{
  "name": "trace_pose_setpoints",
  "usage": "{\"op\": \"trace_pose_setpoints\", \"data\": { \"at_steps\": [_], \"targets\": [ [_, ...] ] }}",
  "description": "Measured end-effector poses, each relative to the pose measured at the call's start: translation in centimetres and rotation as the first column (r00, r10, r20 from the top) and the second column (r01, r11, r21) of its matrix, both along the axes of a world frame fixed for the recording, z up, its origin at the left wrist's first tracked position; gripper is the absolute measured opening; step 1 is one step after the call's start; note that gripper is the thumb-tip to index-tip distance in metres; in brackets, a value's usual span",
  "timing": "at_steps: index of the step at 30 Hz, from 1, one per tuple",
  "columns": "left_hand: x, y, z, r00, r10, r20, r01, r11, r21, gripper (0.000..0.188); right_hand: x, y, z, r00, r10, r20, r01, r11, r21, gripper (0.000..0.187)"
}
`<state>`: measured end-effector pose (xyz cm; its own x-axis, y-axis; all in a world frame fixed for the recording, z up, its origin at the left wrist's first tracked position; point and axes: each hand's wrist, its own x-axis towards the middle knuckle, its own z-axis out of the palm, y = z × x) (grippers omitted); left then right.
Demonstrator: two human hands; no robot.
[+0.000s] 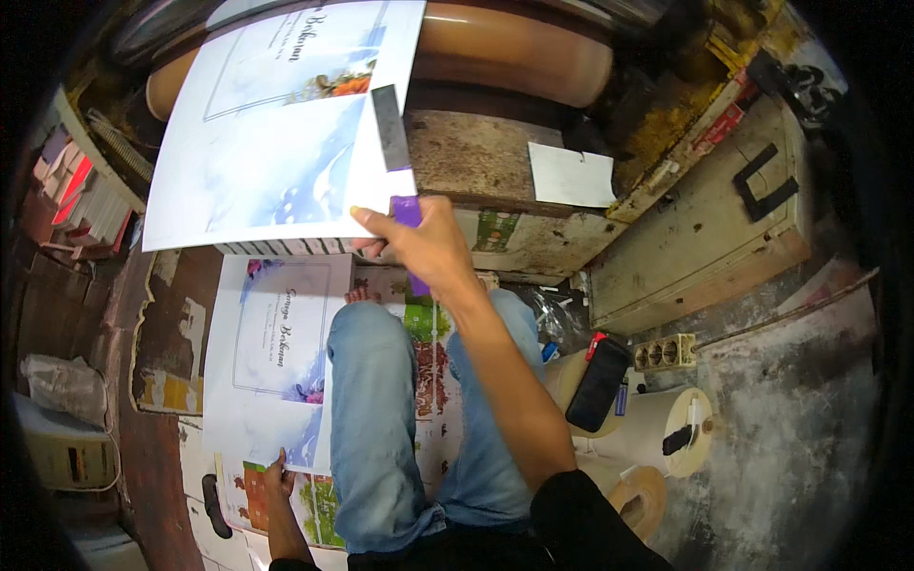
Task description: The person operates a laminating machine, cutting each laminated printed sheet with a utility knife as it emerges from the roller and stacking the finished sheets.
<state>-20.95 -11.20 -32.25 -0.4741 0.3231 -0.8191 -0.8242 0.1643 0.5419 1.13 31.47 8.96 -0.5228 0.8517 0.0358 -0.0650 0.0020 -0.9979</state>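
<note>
A large printed sheet (276, 171) with blue watercolour and floral patterns lies over the machine at the upper left. My right hand (424, 238) is closed at its near right corner, thumb on top and fingers curled below. A flat purple strip (407, 211) shows at this hand; whether it is held is unclear. Above it, a dark grey flat strip (388, 128) lies along the sheet's right edge. A second printed sheet (271, 352) lies left of my knees, probably on a stack. My left hand (278, 474) grips its near edge, the fingers partly hidden.
A brown roller (514, 52) spans the machine at the top. Beneath it, a white paper (571, 174) rests on a worn ledge. To the right are a metal cabinet door (705, 219), a socket strip (665, 352), a black pouch (598, 381) and film rolls (647, 433).
</note>
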Motion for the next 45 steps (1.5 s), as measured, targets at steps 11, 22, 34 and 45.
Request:
{"op": "trace_pose_setpoints", "data": {
  "at_steps": [11,22,34,45],
  "targets": [
    [5.5,20.4,21.1,0.612,-0.398,-0.684,0.556,0.831,0.014,0.063,4.2,-2.0,-0.1,0.994,0.062,-0.092,-0.068,0.995,-0.071,0.024],
    [11.9,33.1,37.7,0.911,0.240,-0.335,0.084,0.686,0.722,0.040,10.6,2.2,2.6,0.863,0.472,0.180,-0.497,0.857,0.137,0.029],
    [15.7,29.7,39.8,0.919,0.164,-0.359,0.114,0.760,0.639,0.033,13.3,6.3,0.6,0.905,-0.306,-0.296,0.198,0.919,-0.342,0.042],
    [17.0,27.7,39.7,0.931,0.075,-0.357,0.117,0.866,0.487,0.040,10.0,17.4,6.5,0.956,-0.205,-0.208,0.222,0.973,0.062,0.023]
  ]
}}
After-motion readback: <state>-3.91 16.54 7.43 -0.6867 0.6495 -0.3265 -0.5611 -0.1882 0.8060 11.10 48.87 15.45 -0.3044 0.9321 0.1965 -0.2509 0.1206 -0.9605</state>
